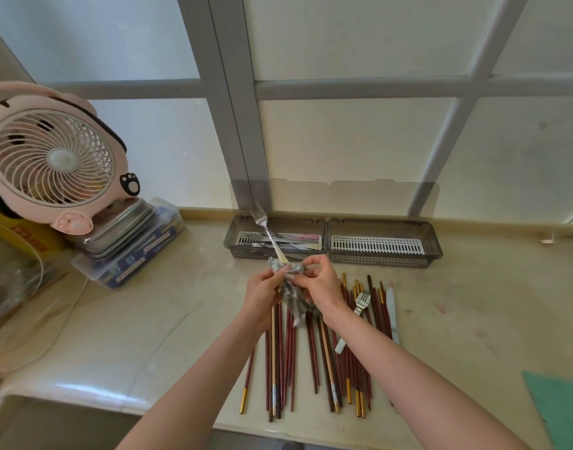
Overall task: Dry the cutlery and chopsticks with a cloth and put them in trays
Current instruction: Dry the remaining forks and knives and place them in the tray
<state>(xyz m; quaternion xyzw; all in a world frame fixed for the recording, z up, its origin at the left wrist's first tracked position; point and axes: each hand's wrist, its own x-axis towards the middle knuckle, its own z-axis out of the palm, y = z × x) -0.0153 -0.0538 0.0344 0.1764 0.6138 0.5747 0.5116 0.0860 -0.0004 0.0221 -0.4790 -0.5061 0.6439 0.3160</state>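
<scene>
A silver fork points up and away, its handle buried in a grey striped cloth. My left hand and my right hand both pinch the cloth around that handle, above the counter. Beneath my hands lie several dark red and gold chopsticks, spread on the counter. A second fork and a pale knife rest among them on the right. Two grey trays stand at the wall: the left tray holds some cutlery, and the right tray shows only its white slotted insert.
A pink fan sits on stacked metal and plastic boxes at the left. A cable trails across the counter. A green cloth lies at the right front. The counter edge runs along the bottom.
</scene>
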